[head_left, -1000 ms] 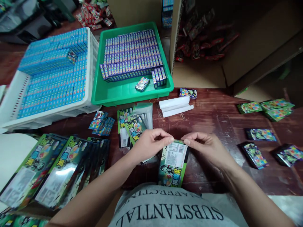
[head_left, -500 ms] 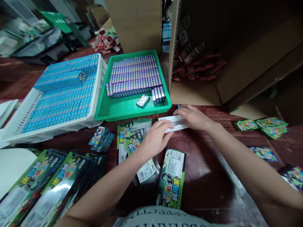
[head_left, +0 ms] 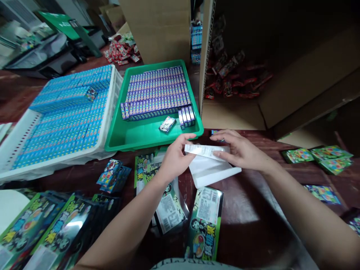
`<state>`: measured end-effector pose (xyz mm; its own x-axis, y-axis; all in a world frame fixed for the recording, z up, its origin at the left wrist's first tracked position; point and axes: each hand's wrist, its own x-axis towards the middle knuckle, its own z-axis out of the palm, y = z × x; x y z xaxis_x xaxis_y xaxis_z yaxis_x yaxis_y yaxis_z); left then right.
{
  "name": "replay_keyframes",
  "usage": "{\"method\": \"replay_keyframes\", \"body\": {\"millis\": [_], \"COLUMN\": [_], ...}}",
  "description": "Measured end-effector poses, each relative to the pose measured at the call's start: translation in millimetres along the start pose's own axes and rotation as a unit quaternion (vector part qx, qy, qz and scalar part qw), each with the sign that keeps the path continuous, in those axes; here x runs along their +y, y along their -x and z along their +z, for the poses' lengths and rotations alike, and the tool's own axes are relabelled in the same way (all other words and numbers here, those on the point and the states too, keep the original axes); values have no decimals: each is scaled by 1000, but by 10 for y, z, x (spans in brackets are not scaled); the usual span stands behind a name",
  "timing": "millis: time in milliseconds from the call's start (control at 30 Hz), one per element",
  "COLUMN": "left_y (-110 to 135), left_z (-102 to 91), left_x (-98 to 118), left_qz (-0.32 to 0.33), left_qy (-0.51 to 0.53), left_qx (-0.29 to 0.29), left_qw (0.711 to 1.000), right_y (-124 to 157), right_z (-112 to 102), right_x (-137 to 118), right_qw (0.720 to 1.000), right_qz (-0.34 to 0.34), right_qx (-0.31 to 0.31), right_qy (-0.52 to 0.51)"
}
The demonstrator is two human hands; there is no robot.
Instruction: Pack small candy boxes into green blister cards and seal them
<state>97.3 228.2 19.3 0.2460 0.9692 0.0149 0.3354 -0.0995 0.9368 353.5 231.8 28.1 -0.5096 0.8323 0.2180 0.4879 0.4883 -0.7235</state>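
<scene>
At the bottom centre, a shirt hem (head_left: 194, 264) shows cut-off dark lettering. Just above lies a green-and-black packet (head_left: 204, 228) on the tabletop (head_left: 247, 232), its white label barcoded, with 果 legible among yellow characters. Similar stacked packets (head_left: 63, 225) fill the lower left, one under glare; the left forearm crosses overlapping packets (head_left: 170, 212) whose label also carries a barcode.

At the centre is a folded white sheet (head_left: 208, 176). The right hand (head_left: 239, 150) pinches its raised flap, thumb in front; the left hand (head_left: 176, 159) has thumb and index finger spread at the flap's left end, its grip unclear. The right hand partly hides a small box (head_left: 215, 132).

Beyond, a green tray (head_left: 135, 133) holds purple boxes (head_left: 157, 93), and at left a white crate (head_left: 111, 103) holds blue boxes (head_left: 67, 112). Upper right, a cardboard carton (head_left: 233, 118) contains red packets (head_left: 227, 84), their print too dark to read.
</scene>
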Motion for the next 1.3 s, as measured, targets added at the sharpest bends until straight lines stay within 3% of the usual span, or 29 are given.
{"method": "replay_keyframes", "body": {"millis": [267, 500, 700, 833, 1100, 1200, 1300], "left_y": [-10, -31, 77, 109, 123, 153, 142], "left_z": [121, 141, 160, 159, 156, 172, 203], "left_x": [-12, -71, -14, -2, -10, 28, 25], "left_qz": [-5, -14, -10, -7, -1, 1, -2], "left_qy": [7, 17, 13, 15, 6, 10, 13], "left_qx": [-3, 24, 24, 26, 26, 26, 27], "left_qw": [1000, 999, 1000, 1000, 1000, 1000, 1000], "right_y": [-111, 41, 83, 87, 210, 209, 183], "right_z": [51, -26, -105, -61, 40, 25, 46], "right_x": [-106, -141, -241, -306, -252, -262, -289], "right_qw": [999, 994, 997, 998, 996, 996, 996], "right_qz": [-40, 31, 9, 12, 50, 44, 43], "right_qx": [1, 47, 78, 43, 52, 73, 53], "right_qy": [24, -93, -24, 45, -49, 6, 57]}}
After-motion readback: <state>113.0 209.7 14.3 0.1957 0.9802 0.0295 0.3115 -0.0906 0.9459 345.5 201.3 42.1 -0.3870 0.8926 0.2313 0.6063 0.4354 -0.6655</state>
